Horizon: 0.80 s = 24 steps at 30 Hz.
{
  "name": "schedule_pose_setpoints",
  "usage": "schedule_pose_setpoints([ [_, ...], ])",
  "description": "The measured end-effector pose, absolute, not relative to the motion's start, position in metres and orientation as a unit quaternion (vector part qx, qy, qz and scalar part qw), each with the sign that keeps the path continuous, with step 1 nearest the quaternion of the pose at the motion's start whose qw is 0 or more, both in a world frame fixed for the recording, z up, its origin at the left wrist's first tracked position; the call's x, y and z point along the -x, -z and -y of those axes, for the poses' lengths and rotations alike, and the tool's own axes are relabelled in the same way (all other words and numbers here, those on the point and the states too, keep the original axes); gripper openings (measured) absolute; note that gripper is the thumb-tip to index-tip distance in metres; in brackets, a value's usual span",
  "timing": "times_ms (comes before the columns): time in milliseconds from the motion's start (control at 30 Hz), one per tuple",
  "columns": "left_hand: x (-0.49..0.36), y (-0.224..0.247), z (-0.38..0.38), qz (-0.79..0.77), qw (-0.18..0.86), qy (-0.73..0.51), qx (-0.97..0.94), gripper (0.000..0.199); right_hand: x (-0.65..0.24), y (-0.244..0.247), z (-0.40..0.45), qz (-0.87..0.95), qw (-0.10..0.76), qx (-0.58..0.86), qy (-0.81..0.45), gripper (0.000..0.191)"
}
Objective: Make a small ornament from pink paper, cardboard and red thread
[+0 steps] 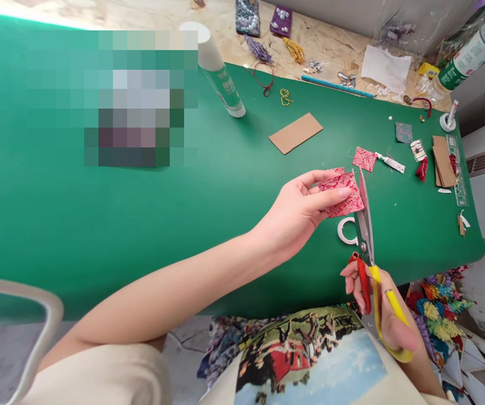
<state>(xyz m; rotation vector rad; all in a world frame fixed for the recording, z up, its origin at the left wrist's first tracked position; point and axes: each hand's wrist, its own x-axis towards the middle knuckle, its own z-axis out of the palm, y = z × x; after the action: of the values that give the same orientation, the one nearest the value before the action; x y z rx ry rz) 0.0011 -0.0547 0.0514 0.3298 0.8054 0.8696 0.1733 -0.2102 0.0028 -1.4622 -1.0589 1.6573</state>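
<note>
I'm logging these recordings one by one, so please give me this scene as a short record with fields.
left hand: holds red patterned fabric
right hand: grips scissors by the red and yellow handles
blades: at the fabric's right edge
surface: green tabletop
nearby: white tape roll, second red patterned piece, brown card, green-and-white bottle
unclear: pixelated area, upper left

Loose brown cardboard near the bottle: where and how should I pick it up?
Probably pinch the cardboard mid-length from above, fingertips on both long edges: it's a thin rectangle lying flat, with bare green mat all around.
</note>
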Motion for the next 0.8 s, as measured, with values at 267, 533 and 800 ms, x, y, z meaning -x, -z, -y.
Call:
schedule_pose_setpoints([
  [267, 0.0, -0.05, 0.054, -0.392, 0.809, -0.405, -0.165, 0.024, -0.184, 0.001, 0.21, 0.473, 0.299, 0.569, -0.603, 0.128],
  [533, 0.0, -0.046, 0.055, -0.393, 0.801, -0.413, -0.182, 0.032, -0.178, -0.009, 0.206, 0.481, 0.319, 0.571, -0.584, 0.119],
  [800, 0.0, -0.044, 0.056, -0.398, 0.799, -0.412, -0.183, 0.035, -0.18, 0.0, 0.206, 0.488, 0.289, 0.58, -0.585, 0.122],
])
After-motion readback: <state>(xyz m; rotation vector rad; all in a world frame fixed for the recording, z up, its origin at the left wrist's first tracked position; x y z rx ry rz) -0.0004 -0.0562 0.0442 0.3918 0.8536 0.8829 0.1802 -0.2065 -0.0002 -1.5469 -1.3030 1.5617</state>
